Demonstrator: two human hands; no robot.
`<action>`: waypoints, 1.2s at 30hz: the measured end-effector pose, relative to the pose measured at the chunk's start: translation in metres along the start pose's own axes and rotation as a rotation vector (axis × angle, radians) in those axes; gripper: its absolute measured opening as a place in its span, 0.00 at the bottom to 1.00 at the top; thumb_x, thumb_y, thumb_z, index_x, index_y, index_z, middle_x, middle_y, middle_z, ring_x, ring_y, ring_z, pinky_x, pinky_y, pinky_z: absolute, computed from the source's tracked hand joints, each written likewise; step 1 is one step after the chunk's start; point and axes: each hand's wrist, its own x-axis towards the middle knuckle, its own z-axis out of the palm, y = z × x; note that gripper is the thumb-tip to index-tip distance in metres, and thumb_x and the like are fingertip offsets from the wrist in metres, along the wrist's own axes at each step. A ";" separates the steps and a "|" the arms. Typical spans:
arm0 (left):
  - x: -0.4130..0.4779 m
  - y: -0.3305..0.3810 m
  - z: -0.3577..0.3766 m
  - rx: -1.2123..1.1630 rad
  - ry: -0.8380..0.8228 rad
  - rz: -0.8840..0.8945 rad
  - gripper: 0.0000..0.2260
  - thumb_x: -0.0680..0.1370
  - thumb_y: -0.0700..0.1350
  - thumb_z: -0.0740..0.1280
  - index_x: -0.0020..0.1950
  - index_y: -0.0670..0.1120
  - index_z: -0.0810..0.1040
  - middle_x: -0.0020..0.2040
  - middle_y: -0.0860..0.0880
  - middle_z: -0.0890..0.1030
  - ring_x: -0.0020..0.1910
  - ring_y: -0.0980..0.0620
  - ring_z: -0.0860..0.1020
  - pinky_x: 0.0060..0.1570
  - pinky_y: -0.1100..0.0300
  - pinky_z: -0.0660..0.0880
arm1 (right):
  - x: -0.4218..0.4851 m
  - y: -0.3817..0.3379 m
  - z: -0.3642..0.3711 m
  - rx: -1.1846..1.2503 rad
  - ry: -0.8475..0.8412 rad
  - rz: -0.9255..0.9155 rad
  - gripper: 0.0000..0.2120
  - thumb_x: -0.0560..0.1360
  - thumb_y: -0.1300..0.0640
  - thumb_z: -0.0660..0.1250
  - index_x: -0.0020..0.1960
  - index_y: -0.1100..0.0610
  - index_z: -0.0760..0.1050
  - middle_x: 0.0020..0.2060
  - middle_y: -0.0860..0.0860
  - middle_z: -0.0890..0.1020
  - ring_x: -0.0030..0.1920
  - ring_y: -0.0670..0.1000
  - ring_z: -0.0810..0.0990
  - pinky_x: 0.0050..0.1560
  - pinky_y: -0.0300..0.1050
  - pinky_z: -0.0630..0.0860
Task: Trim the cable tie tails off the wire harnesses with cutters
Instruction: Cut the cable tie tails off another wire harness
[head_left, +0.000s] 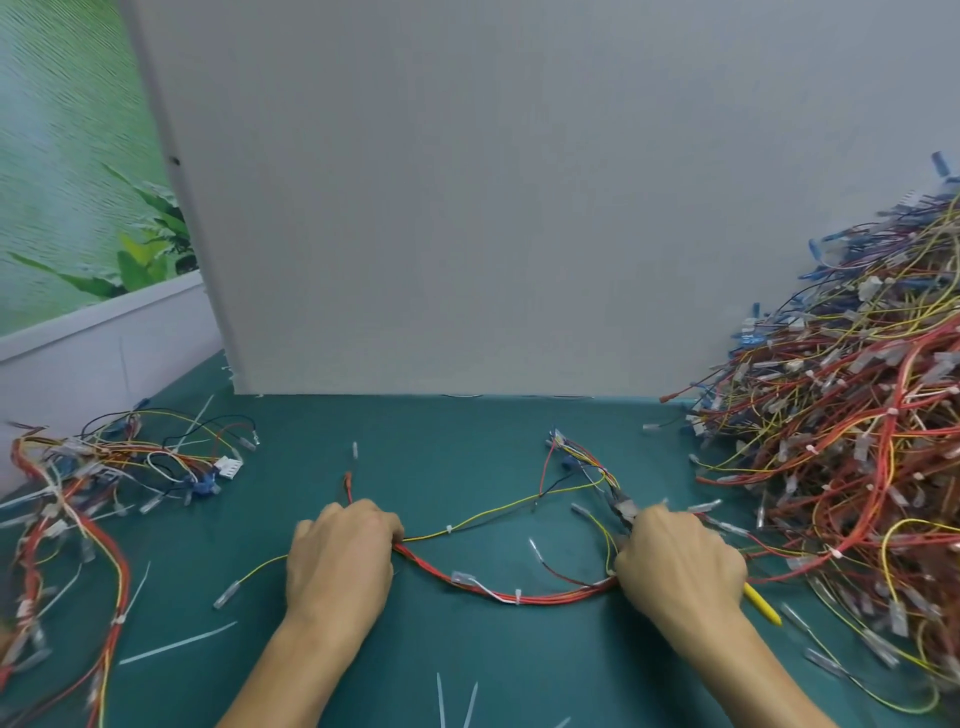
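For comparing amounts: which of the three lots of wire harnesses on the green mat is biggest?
The heap on the right, piled high against the grey board; the left pile is small, the middle a single harness.

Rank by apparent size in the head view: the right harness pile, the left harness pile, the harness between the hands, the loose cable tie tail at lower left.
1. right harness pile
2. left harness pile and held harness: similar spread, left pile cropped, so unranked
3. loose cable tie tail

Both palms down, forearms angled in from near: left hand grips the harness, right hand grips the cutters.
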 end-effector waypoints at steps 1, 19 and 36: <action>0.000 0.000 0.000 0.016 -0.004 -0.023 0.14 0.79 0.43 0.60 0.58 0.59 0.77 0.56 0.58 0.78 0.56 0.52 0.74 0.48 0.57 0.66 | -0.001 -0.002 0.001 0.000 -0.017 -0.005 0.14 0.75 0.51 0.60 0.58 0.52 0.75 0.54 0.52 0.80 0.56 0.56 0.80 0.44 0.46 0.65; -0.006 0.003 -0.010 0.118 -0.029 -0.192 0.10 0.76 0.43 0.60 0.49 0.54 0.79 0.47 0.54 0.80 0.49 0.52 0.78 0.44 0.58 0.65 | 0.004 -0.011 -0.006 0.218 -0.148 0.085 0.08 0.70 0.54 0.64 0.39 0.53 0.64 0.53 0.54 0.80 0.55 0.59 0.78 0.41 0.45 0.65; -0.005 0.009 -0.010 -0.188 0.212 -0.029 0.32 0.57 0.47 0.83 0.59 0.42 0.80 0.51 0.45 0.81 0.49 0.39 0.78 0.49 0.43 0.71 | 0.060 -0.002 -0.150 0.541 0.536 -0.114 0.12 0.77 0.49 0.62 0.40 0.57 0.72 0.36 0.56 0.79 0.40 0.62 0.78 0.36 0.50 0.70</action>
